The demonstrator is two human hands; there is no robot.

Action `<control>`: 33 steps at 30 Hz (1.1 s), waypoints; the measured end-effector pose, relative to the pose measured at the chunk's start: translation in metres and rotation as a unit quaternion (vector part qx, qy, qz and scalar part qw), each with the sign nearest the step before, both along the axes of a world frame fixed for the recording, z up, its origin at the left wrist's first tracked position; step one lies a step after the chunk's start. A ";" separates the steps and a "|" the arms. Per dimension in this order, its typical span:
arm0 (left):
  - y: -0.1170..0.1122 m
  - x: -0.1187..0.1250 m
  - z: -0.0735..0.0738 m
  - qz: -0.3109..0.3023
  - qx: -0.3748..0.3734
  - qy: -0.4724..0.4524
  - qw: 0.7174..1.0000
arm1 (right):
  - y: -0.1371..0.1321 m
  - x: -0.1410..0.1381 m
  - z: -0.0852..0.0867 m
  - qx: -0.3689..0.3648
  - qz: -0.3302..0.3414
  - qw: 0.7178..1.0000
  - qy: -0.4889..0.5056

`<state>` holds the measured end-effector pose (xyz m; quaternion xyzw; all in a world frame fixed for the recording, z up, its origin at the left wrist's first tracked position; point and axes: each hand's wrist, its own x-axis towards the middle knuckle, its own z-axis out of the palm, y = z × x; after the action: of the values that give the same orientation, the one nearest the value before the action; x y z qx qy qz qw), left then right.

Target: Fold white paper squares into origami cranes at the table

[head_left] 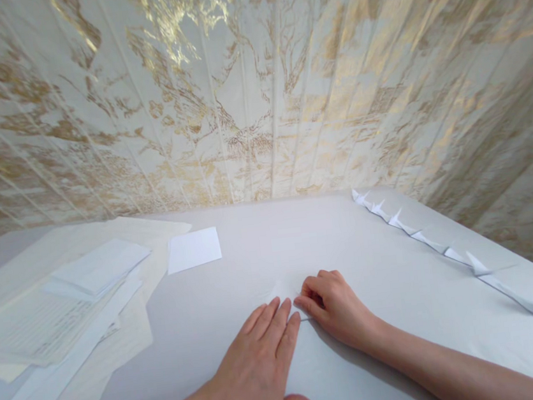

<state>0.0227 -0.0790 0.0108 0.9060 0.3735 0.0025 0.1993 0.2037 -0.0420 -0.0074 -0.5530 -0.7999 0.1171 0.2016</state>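
My left hand (260, 355) lies flat at the front middle of the table, its fingers stretched forward and its thumb out to the side. A small piece of white paper (303, 316) is partly hidden at its fingertips. My right hand (336, 304) is closed, with thumb and curled fingers pinching that paper from the right. Most of the paper is covered by my hands, and its pale edges blend into the table, so its exact shape is hard to make out. Both hands are close together, nearly touching.
Beyond my left hand lies a white paper sheet (194, 250). Printed pages (35, 323) and loose white sheets (105, 266) overlap on the left. Several folded white paper figures (483, 268) stand in a row along the right edge of the white table (290, 236). A gold-patterned curtain (245, 99) hangs behind.
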 end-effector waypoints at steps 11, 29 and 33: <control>0.001 0.000 -0.001 0.002 -0.003 -0.011 1.000 | -0.001 0.001 0.000 0.000 0.000 1.000 0.012; 0.001 0.001 0.000 0.008 -0.005 -0.022 1.000 | -0.016 0.000 -0.002 0.096 0.005 0.995 -0.036; 0.000 0.000 -0.006 0.013 0.007 -0.020 1.000 | -0.020 0.008 -0.002 0.073 -0.011 0.995 -0.068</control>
<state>0.0222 -0.0792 0.0052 0.9022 0.3810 0.0254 0.2004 0.2120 -0.0623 -0.0099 -0.5519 -0.8122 0.0182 0.1880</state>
